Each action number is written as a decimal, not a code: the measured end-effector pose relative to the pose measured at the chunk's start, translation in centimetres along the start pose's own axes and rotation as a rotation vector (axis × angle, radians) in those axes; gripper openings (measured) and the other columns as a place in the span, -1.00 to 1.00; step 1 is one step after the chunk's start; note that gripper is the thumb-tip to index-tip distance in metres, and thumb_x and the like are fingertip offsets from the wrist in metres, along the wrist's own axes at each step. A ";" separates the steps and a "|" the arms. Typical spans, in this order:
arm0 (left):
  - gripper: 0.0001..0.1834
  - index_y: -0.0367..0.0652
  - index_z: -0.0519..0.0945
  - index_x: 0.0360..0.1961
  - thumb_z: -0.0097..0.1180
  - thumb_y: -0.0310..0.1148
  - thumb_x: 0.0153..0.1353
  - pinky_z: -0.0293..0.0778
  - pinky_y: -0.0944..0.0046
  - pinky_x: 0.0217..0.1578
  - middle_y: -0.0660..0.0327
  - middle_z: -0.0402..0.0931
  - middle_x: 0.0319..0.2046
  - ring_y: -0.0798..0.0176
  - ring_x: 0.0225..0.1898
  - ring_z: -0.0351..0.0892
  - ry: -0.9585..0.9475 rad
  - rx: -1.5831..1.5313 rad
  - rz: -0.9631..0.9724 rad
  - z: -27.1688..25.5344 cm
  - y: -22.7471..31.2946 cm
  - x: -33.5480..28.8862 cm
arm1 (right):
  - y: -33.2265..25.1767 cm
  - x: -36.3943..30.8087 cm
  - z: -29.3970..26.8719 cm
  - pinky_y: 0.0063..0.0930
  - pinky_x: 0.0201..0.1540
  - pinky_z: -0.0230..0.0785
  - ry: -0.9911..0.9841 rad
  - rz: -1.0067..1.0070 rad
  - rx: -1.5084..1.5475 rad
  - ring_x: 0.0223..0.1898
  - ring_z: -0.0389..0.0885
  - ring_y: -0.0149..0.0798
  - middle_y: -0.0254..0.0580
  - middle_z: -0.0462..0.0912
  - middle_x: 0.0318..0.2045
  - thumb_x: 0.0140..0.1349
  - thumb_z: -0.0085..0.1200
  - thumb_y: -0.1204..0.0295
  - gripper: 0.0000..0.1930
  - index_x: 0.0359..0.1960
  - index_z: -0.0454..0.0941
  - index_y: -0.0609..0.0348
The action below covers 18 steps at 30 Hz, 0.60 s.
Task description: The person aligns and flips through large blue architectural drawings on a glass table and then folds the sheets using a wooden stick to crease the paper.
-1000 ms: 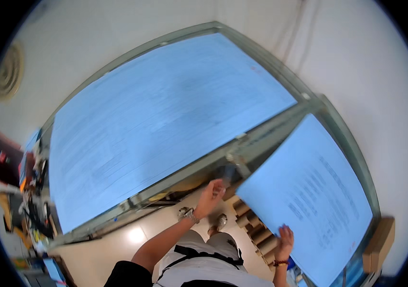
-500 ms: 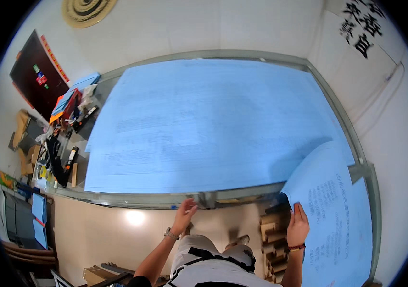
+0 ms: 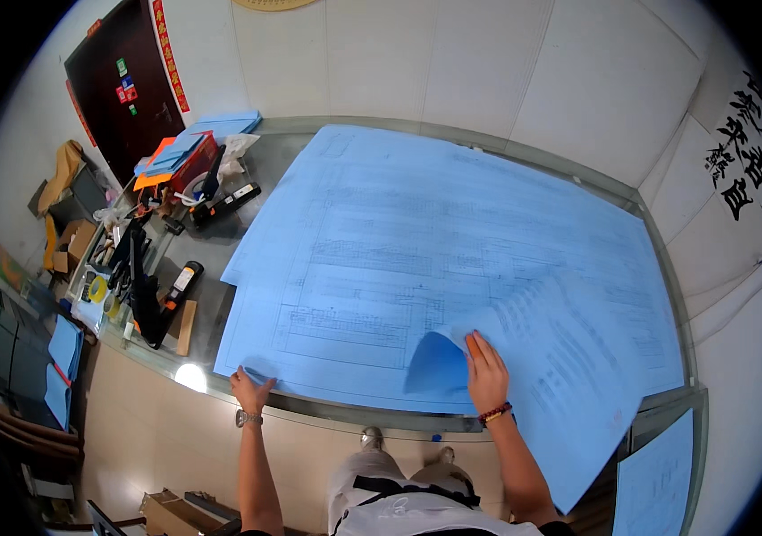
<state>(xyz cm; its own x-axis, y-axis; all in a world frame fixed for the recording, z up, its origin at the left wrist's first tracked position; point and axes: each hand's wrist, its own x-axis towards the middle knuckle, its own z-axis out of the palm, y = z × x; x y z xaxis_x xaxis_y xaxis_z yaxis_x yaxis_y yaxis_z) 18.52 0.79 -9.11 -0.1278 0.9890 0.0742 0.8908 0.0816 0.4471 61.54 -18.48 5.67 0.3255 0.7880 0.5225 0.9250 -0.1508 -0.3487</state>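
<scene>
A stack of large blue drawing sheets (image 3: 354, 268), printed with fine lines, covers most of the glass table. My right hand (image 3: 488, 375) holds the curled edge of the upper blue drawing sheet (image 3: 577, 375), fingers flat along its outer face and thumb hidden. That sheet is folded over towards the right, and one end hangs past the table's near edge. At the near left corner of the stack, my left hand (image 3: 252, 391) touches the paper's edge, thumb and fingers apart. The paper there is slightly raised.
Tools with black and orange handles (image 3: 171, 299), a wooden strip (image 3: 187, 328) and a tape roll (image 3: 97, 288) lie on the table's left end. Behind them is a red box (image 3: 193, 161) with papers. Another blue sheet (image 3: 655, 478) lies at the lower right; a cardboard box (image 3: 175, 516) stands below.
My right hand has carried the curled sheet leftward from the right end over the stack. My left hand has moved left from beside the table to the stack's near left corner. The view has shifted left.
</scene>
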 end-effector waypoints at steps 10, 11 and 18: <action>0.11 -0.39 0.24 0.00 0.50 0.02 -0.58 0.24 -0.03 0.03 -0.25 0.19 -0.01 -0.24 0.02 0.22 -0.006 0.115 -0.102 -0.3 -1.9 3.3 | -4.2 11.4 -0.5 -0.43 -0.08 0.39 0.256 0.198 0.388 -0.14 0.57 -0.14 -0.06 0.58 -0.12 0.25 -0.11 0.51 -0.74 -0.06 0.52 0.25; 0.10 -0.38 0.25 -0.01 0.51 0.02 -0.59 0.24 -0.02 0.03 -0.25 0.19 -0.01 -0.24 0.01 0.23 -0.030 0.100 -0.089 -0.2 -2.1 3.6 | -4.1 11.0 -0.2 -0.43 -0.09 0.39 0.246 0.120 0.355 -0.15 0.57 -0.14 -0.08 0.58 -0.13 0.25 -0.11 0.52 -0.74 -0.07 0.52 0.25; 0.14 -0.38 0.23 0.06 0.52 -0.02 -0.59 0.26 -0.02 0.01 -0.20 0.20 0.00 -0.21 0.03 0.24 0.061 0.129 -0.111 -0.5 -2.6 5.5 | -3.1 -0.3 7.3 -0.34 -0.07 0.38 -0.250 -0.410 0.086 -0.06 0.49 -0.15 -0.12 0.53 -0.09 -0.10 0.09 0.58 -0.69 -0.22 0.54 0.22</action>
<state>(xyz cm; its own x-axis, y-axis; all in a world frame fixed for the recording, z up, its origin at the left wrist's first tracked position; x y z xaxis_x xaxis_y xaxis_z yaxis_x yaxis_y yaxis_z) 15.25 5.98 -9.38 -0.2514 0.9640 0.0869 0.9178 0.2090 0.3376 57.09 -13.90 0.90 -0.1286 0.8931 0.4311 0.9444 0.2430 -0.2216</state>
